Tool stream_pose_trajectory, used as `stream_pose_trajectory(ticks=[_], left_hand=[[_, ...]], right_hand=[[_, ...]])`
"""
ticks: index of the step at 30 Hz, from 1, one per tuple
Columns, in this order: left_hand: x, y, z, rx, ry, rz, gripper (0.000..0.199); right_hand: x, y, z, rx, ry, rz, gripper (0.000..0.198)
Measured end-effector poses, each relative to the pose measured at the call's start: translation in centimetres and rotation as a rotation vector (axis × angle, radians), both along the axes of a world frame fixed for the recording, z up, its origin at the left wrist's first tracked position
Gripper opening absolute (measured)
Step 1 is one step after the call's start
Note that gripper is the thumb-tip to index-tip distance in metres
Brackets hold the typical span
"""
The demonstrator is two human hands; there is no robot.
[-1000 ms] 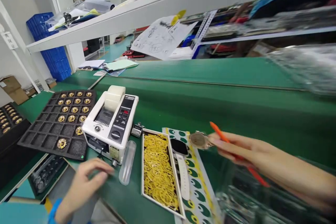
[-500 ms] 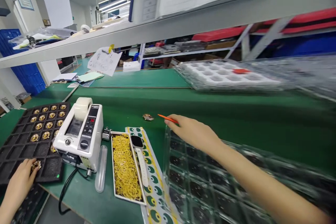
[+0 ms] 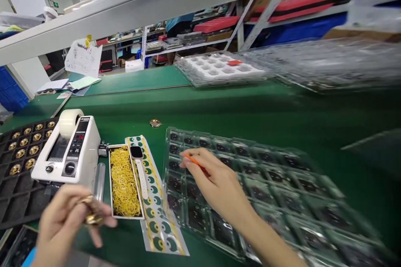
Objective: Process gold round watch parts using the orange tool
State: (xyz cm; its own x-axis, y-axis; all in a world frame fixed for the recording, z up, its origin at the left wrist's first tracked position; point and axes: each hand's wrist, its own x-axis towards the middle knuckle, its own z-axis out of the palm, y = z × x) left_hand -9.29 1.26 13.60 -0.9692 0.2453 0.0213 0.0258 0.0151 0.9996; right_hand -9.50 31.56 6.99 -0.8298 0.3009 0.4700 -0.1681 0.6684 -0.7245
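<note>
My left hand (image 3: 67, 221), blurred by motion, grips a small gold round metal part (image 3: 93, 213) between thumb and fingers, in front of the white tape dispenser (image 3: 67, 146). An orange pen-like tool (image 3: 196, 163) is pinched in my right hand (image 3: 213, 175), its tip hidden by the fingers. That hand is over the left part of a clear compartment tray (image 3: 230, 139) with dark round parts in its cells. Beyond it, another gold part (image 3: 155, 123) lies on the green mat. Several similar gold parts (image 3: 34, 150) sit in the black foam tray (image 3: 9, 204) at left.
A white box of yellow rings (image 3: 125, 181) stands beside a smartwatch with a white band (image 3: 142, 179), which lies on a sticker sheet (image 3: 159, 240). A clear tube (image 3: 99, 181) lies near the dispenser. Stacked clear trays (image 3: 225, 69) stand behind, under a shelf beam (image 3: 140, 12).
My left hand has lifted from the black tray and moved right with the gold part. My right hand has drawn back over the clear tray, keeping the orange tool. The view has turned right.
</note>
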Motion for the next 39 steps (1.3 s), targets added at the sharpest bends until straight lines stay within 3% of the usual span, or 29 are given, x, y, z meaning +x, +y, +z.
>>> stream_pose_trajectory(ticks=[2, 3, 6, 10, 13, 20, 27, 31, 34, 36, 39], left_hand=[[-1.5, 4.4, -0.8, 0.115, -0.173, -0.286, 0.036], [-2.5, 6.0, -1.3, 0.152, -0.224, -0.361, 0.04], [-5.4, 8.8, -3.3, 0.208, -0.323, -0.369, 0.042], [-6.6, 9.2, -5.4, 0.261, -0.322, -0.304, 0.041], [-6.2, 8.9, -5.9, 0.256, -0.256, -0.315, 0.039], [-5.5, 8.4, -5.6, 0.245, -0.169, -0.381, 0.032], [-5.8, 7.9, -5.3, 0.308, -0.265, -0.422, 0.029], [-6.0, 7.9, -5.1, 0.282, -0.337, -0.37, 0.029], [-6.0, 8.1, -5.0, 0.3, -0.376, -0.314, 0.028], [-5.9, 8.2, -5.0, 0.302, -0.388, -0.303, 0.028], [-5.7, 8.5, -5.1, 0.291, -0.401, -0.317, 0.03]], right_hand=[[0.1, -0.3, -0.2, -0.044, 0.08, -0.007, 0.052], [0.3, -0.4, -0.2, -0.072, 0.119, -0.009, 0.054], [0.9, -1.0, -0.1, -0.168, 0.178, 0.039, 0.055], [1.7, -2.1, 0.2, -0.263, 0.199, 0.246, 0.044], [2.1, -3.1, 0.1, -0.328, 0.22, 0.367, 0.03], [2.6, -4.2, -0.4, -0.357, 0.159, 0.36, 0.016], [2.3, -3.2, -0.1, -0.223, 0.19, 0.524, 0.019], [2.5, -3.0, -0.7, 0.044, 0.259, 0.676, 0.026], [2.7, -3.2, -1.3, 0.257, 0.297, 0.657, 0.029], [2.9, -3.3, -1.2, 0.284, 0.324, 0.625, 0.028], [3.2, -3.3, -0.4, 0.196, 0.322, 0.539, 0.029]])
